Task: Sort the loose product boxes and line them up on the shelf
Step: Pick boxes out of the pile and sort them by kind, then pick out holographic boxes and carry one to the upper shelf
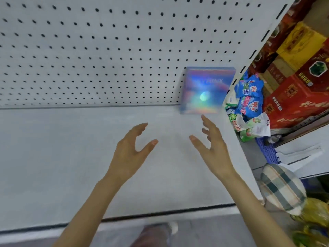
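At two o'clock on the white shelf point(71, 157) the holographic box point(204, 90) stood against the pegboard point(106, 50), left hand point(131, 150) and right hand point(211, 145) spread empty before it, so squaring it likely wanted light fingertips.

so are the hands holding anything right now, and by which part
Nothing is held. The left hand and right hand are both open, fingers spread, over the shelf. The holographic box stands against the pegboard just beyond the right hand, ungripped.
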Tool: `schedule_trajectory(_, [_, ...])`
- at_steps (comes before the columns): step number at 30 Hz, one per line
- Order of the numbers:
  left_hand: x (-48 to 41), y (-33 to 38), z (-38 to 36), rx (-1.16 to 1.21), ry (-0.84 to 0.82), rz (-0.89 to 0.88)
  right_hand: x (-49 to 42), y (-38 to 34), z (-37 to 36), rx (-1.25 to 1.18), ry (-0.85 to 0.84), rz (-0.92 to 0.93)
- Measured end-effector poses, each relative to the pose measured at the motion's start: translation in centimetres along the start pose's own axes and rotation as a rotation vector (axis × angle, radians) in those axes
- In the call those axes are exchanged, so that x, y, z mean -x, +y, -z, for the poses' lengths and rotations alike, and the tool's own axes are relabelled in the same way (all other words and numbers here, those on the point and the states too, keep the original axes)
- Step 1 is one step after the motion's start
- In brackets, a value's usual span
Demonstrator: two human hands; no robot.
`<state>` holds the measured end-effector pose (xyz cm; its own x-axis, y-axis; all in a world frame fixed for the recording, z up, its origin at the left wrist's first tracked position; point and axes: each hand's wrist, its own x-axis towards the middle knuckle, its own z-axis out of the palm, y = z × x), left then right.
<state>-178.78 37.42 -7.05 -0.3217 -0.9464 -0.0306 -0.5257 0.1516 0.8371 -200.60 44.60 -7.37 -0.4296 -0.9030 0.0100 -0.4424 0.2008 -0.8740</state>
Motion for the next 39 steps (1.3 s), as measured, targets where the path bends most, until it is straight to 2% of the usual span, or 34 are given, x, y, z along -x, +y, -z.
schedule_trajectory(3, [8.2, -2.4, 3.8, -0.093, 0.086, -0.003, 7.1, -2.2, -3.0, 0.063, -0.257, 0.103])
schedule_trajectory(5, [14.7, -5.0, 6.3, -0.103, 0.159, 0.063, 12.0, -3.2, -5.4, 0.104, -0.395, 0.176])
schedule_trajectory(10, [30.1, -11.1, 10.7, 0.014, 0.426, 0.335, 21.8, -5.3, -12.9, 0.006, -0.564, 0.191])
schedule_trajectory(13, [36.1, -13.7, 12.8, 0.079, 0.540, 0.448, 26.6, -6.6, -17.9, 0.083, -0.707, 0.254])
schedule_trajectory(17, [40.5, -17.3, 16.2, 0.076, 0.629, 0.505, 30.4, -9.2, -24.1, 0.188, -0.876, 0.355])
schedule_trajectory(23, [45.3, -24.1, 24.6, 0.030, 0.736, 0.582, 32.7, -15.9, -36.3, 0.183, -0.946, 0.423])
schedule_trajectory(29, [50.1, -33.4, 37.5, 0.027, 0.821, 0.633, 36.3, -24.2, -53.1, 0.222, -0.992, 0.554])
schedule_trajectory(32, [52.0, -37.6, 45.0, -0.019, 0.787, 0.633, 38.8, -29.0, -60.6, 0.251, -1.019, 0.602])
schedule_trajectory(39, [51.7, -46.0, 60.5, 0.009, 0.755, 0.613, 41.4, -38.5, -72.7, 0.269, -1.075, 0.540])
